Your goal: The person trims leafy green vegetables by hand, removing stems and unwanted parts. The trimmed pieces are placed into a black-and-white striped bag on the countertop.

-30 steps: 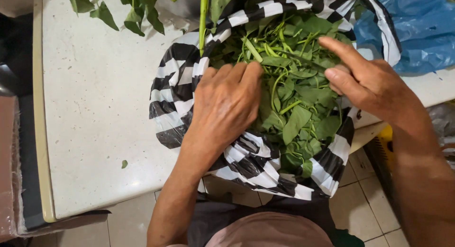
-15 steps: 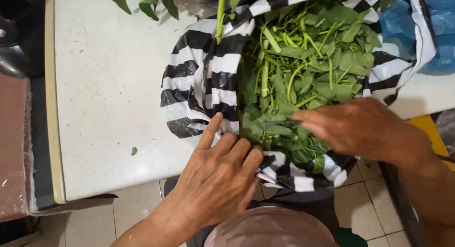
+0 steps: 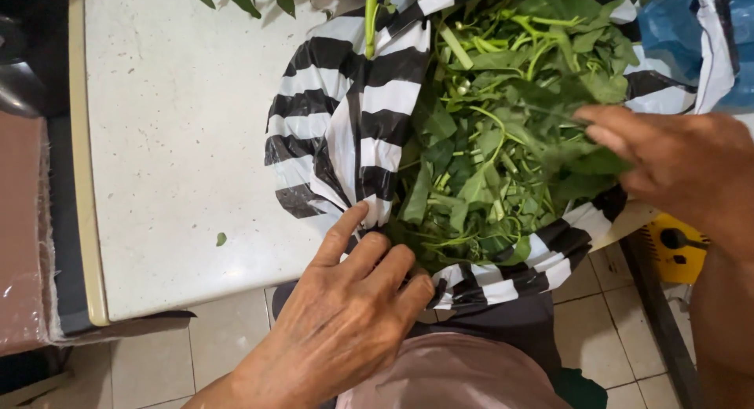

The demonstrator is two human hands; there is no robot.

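Two hands at striped bag [image 3: 353,134] of leafy greens [image 3: 503,142]. Left hand [image 3: 345,315]: open, fingers spread, touching bag's near rim. Right hand [image 3: 675,162]: fingers closed on greens at bag's far side. Bag between both, overhanging white bench [image 3: 173,126] edge.

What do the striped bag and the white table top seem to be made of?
Striped bag: probably thin plastic film, since it is glossy and crumples in soft folds. White table top: looks like stone or a laminate imitation, smooth with fine dark speckles; the picture cannot settle which.
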